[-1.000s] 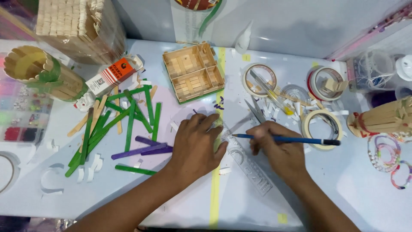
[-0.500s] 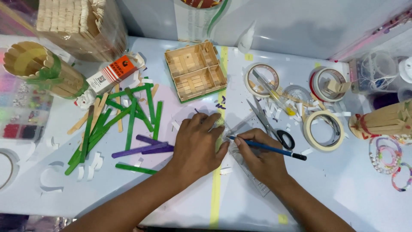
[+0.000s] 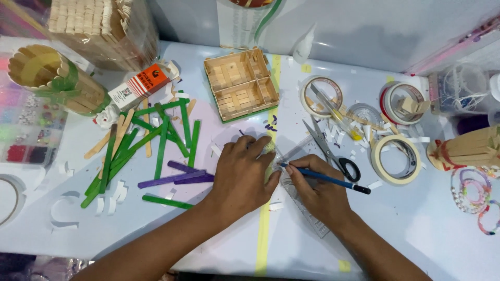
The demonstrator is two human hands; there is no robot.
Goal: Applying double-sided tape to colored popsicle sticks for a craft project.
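My left hand (image 3: 240,174) lies flat on the table, fingers together, pressing on the upper end of a clear plastic ruler (image 3: 307,208); what lies under the palm is hidden. My right hand (image 3: 320,190) grips a blue pencil (image 3: 333,180), its tip touching the ruler's edge beside my left fingertips. The pencil's dark end points right. Black-handled scissors (image 3: 333,153) lie just beyond my right hand.
Green and purple craft sticks (image 3: 156,151) are scattered left of my hands. A small stick-built tray (image 3: 240,83) stands behind them. Tape rolls (image 3: 393,158), a glue bottle (image 3: 303,46), stick-built holders (image 3: 57,80) and bead bracelets (image 3: 471,190) ring the work area.
My right hand turned the pencil from nearly level to slanting down-right and brought its tip to the ruler's edge. The scissors came into view. My left hand stayed put.
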